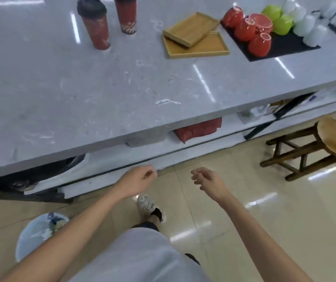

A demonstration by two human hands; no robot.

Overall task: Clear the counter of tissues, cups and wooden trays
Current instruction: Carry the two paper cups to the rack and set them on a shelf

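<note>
Two tall red paper cups stand on the grey marble counter [86,86] at the back left: one with a black lid [95,24] and a second [126,15] just right of it. Two wooden trays lie stacked right of the cups, the smaller tray [190,28] resting askew on the larger tray [209,48]. My left hand [137,181] and my right hand [207,183] hang below the counter's front edge, over the floor. Both hold nothing; the fingers are loosely curled. No tissue shows on the counter.
A black mat [285,47] at the back right carries upturned red, green and white cups. A white bin [35,235] with rubbish stands on the floor at lower left. A wooden stool [313,145] stands at the right. Shelves under the counter hold a red cloth [198,129].
</note>
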